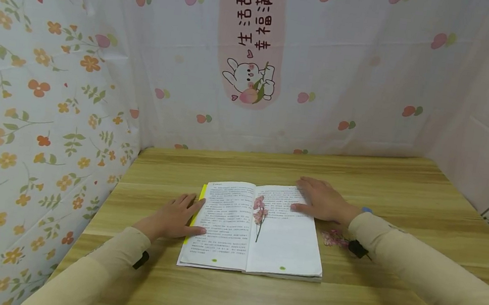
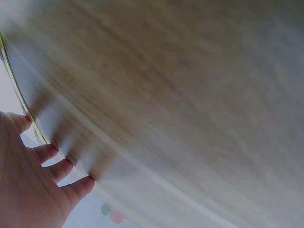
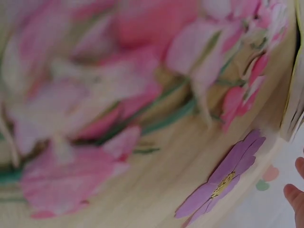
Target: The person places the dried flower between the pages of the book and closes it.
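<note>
An open book (image 1: 287,254) lies flat on the table, a yellow edge showing along its left side. Across the right page near the fold rests a sprig of pink flowers (image 1: 259,216). My left hand (image 1: 173,219) lies at the book's left edge, fingers spread and thumb over the left page. In the left wrist view its fingertips (image 2: 84,185) reach the tabletop. My right hand (image 1: 324,201) rests on the upper right corner of the right page, fingers extended. Only a few of its fingers show in the right wrist view.
More pink flowers (image 1: 333,238) lie right of the book, partly under the right forearm. Beside them is a purple flower (image 3: 222,183), seen in the right wrist view. The wooden table (image 1: 190,296) meets a patterned cloth (image 1: 349,84) at the back.
</note>
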`<action>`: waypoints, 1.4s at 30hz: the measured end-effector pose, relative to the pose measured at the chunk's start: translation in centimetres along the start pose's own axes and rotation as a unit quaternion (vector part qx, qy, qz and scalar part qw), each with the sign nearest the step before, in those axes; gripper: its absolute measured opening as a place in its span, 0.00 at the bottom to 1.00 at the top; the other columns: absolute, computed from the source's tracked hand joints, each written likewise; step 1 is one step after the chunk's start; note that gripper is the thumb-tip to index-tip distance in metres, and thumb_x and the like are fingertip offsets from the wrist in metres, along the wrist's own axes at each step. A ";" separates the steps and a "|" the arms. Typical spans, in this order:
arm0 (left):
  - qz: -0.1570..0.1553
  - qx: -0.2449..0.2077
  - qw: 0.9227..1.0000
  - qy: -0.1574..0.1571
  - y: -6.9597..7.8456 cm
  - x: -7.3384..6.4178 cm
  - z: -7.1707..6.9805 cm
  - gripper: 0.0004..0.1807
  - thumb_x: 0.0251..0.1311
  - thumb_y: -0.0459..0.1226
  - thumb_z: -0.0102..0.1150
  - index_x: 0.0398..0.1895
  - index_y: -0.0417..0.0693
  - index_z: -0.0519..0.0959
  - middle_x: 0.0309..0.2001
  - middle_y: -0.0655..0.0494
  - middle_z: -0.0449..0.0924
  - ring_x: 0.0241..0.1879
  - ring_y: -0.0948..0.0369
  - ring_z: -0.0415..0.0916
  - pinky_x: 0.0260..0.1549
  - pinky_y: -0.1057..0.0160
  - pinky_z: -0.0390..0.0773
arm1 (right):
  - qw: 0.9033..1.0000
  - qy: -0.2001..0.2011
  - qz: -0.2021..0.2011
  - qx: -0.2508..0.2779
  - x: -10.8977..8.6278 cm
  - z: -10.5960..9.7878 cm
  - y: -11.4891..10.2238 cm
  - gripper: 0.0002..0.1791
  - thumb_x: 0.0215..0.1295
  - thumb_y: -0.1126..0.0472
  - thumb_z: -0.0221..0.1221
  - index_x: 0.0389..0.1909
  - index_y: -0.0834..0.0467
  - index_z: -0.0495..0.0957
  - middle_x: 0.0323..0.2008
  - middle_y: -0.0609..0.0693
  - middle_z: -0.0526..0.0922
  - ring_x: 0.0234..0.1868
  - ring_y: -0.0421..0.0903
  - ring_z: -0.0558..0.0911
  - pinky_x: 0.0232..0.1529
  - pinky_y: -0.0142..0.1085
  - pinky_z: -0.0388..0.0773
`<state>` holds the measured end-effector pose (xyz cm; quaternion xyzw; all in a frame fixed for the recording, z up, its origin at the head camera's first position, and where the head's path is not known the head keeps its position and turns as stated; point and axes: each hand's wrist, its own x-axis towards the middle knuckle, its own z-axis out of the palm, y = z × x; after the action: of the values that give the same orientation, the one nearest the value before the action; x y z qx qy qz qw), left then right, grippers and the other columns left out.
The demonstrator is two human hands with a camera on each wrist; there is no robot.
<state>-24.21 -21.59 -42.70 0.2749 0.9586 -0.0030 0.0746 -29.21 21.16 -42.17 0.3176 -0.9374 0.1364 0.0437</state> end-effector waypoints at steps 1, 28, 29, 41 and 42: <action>0.000 0.000 1.000 0.000 0.0 0.0 0.0 0.50 0.61 0.68 0.46 0.76 0.45 0.54 0.71 0.34 0.52 0.69 0.40 0.51 0.60 0.38 0.60 | 1.000 -0.006 0.000 -0.013 0.0 0.0 0.0 0.45 0.64 0.36 0.58 0.67 0.69 0.63 0.66 0.68 0.65 0.66 0.65 0.64 0.63 0.60 0.58; 0.008 0.010 1.000 0.005 0.1 0.0 -0.1 0.49 0.62 0.67 0.47 0.75 0.43 0.56 0.70 0.33 0.54 0.68 0.39 0.53 0.59 0.38 0.62 | 0.993 -0.088 0.035 -0.072 -0.2 0.6 0.3 0.55 0.63 0.25 0.45 0.72 0.69 0.55 0.70 0.70 0.55 0.71 0.66 0.54 0.66 0.63 0.48; 0.008 0.010 1.000 0.006 0.1 0.0 -0.1 0.49 0.62 0.67 0.48 0.75 0.43 0.56 0.70 0.33 0.54 0.68 0.39 0.53 0.59 0.38 0.62 | 0.993 -0.084 0.036 -0.073 -0.1 0.5 0.3 0.55 0.63 0.25 0.45 0.71 0.69 0.56 0.70 0.70 0.56 0.71 0.65 0.55 0.66 0.62 0.48; 0.006 0.007 1.000 0.004 0.0 0.0 0.0 0.50 0.61 0.69 0.46 0.76 0.45 0.55 0.70 0.34 0.53 0.69 0.40 0.53 0.60 0.39 0.61 | 0.999 0.002 0.041 0.009 0.2 0.0 0.2 0.40 0.65 0.38 0.58 0.63 0.67 0.69 0.60 0.67 0.73 0.61 0.64 0.71 0.61 0.57 0.64; 0.006 0.008 1.000 0.004 0.0 0.0 0.0 0.50 0.61 0.69 0.45 0.76 0.45 0.55 0.70 0.34 0.53 0.69 0.40 0.53 0.60 0.39 0.61 | 0.999 0.013 0.046 0.026 0.3 0.0 0.1 0.38 0.66 0.39 0.58 0.63 0.67 0.70 0.58 0.66 0.75 0.59 0.63 0.74 0.60 0.56 0.66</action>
<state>-24.23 -21.57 -42.72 0.2811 0.9572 -0.0090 0.0687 -29.55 21.08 -42.10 0.2734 -0.9465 0.1663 0.0416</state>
